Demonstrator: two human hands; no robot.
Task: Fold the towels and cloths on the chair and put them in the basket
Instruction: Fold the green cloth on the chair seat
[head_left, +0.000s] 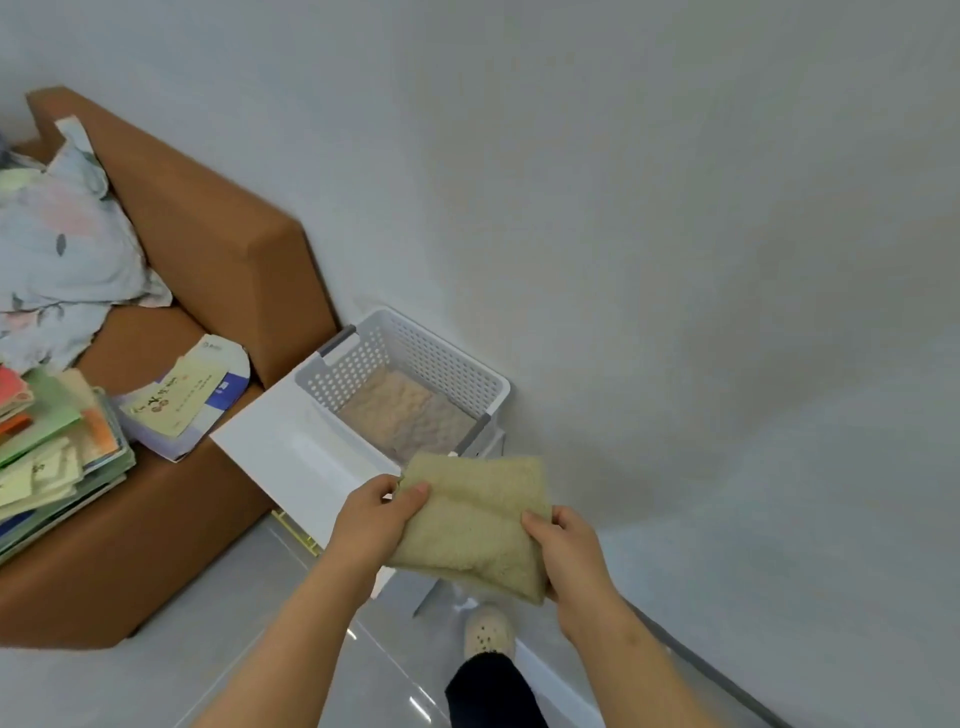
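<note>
Brown upholstered chair (218, 249) up-left of the grip, floral cloth (62, 244) heaped on it | white perforated basket (441, 358) just beyond the grip, pale folded towel (410, 415) inside | yellow-green folded towel (478, 525) held between both hands | left hand (374, 519) pinches its left edge | right hand (571, 551) grips its right edge

1. The left hand (376, 519) and right hand (571, 551) are bare, as are the left forearm (291, 639) and right forearm (639, 660).
2. A black trouser leg (493, 693) covers one leg.
3. A cream clog-style shoe (489, 631) has round holes across its top.
</note>
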